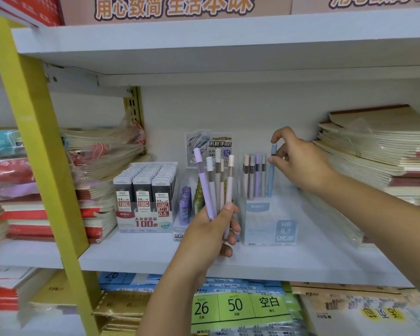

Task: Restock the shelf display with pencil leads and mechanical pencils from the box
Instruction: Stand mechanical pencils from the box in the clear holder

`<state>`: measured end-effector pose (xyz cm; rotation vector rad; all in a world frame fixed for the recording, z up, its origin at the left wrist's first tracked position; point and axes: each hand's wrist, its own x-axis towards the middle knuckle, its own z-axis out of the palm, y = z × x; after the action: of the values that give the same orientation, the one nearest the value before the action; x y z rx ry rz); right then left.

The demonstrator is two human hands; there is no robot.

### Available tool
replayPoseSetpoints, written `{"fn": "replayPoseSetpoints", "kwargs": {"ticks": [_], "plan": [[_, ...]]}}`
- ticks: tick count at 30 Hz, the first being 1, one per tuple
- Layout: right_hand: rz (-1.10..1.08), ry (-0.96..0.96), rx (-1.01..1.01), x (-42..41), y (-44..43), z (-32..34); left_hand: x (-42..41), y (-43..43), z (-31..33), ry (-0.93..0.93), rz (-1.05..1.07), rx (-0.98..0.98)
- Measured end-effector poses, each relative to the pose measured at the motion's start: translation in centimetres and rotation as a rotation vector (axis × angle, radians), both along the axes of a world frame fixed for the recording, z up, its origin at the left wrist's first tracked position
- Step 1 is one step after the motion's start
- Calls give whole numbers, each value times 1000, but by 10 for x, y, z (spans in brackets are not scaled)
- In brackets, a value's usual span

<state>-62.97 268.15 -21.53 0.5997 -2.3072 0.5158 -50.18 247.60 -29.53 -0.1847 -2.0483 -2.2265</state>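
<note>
free: shelf front (pixel 301 259) | blocked: notebook stacks (pixel 374 156) right, lead boxes (pixel 144 190) left

Bright, even shop light on the white shelf (pixel 136 253), soft grey shadow under the board (pixel 228 44) above it, stacks (pixel 17 190) left of it smeared and soft, straight edges bowing toward the corners, small print slightly hazy.

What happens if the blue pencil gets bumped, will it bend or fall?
It probably won't bend: the blue pencil is straight though the right hand pinches only its top. It seems light, as a pinch holds it. Thin and round, it might roll on the shelf, but the stand likely props it.
</note>
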Motion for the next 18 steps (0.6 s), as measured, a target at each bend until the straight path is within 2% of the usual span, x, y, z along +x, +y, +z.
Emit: {"fn": "replayPoseSetpoints", "kwargs": {"ticks": [5,18], "plan": [[-35,68,21,-1,-3,-1,0,-1,0,0,0,7],[-47,31,-67,4,-10,-4,-1,1,-3,-6,-14,5]]}}
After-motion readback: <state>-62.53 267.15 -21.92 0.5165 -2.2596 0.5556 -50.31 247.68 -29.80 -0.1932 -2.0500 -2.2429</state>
